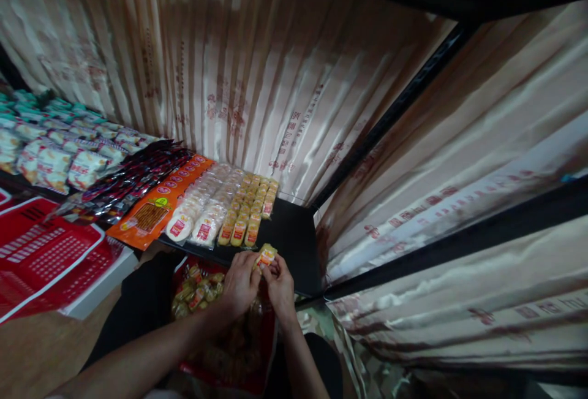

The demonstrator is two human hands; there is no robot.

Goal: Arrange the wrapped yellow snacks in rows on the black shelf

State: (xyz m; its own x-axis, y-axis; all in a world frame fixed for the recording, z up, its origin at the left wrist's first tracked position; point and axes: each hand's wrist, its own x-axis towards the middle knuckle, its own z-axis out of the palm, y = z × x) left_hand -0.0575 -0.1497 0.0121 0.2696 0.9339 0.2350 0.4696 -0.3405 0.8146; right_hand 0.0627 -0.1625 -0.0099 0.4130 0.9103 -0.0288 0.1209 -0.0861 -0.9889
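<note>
Both hands meet just below the front edge of a black shelf [294, 233]. My left hand [239, 282] and my right hand [278, 287] hold one small yellow snack packet [266, 255] with a red label between their fingertips. Under the hands sits a red bag [215, 350] with several more yellow packets [195, 288] in it. On the shelf ahead lie rows of the same yellow packets [248, 212], beside rows of round white cakes in clear wrap [202, 206].
Left of the white cakes lie orange packs [154, 212], dark red-black packs [133, 178] and white-and-teal bags [55, 141]. A red plastic basket [41, 258] stands at the left. Shiny striped beige curtains [257, 74] hang behind and to the right. Black shelf frames [390, 117] cross the right side.
</note>
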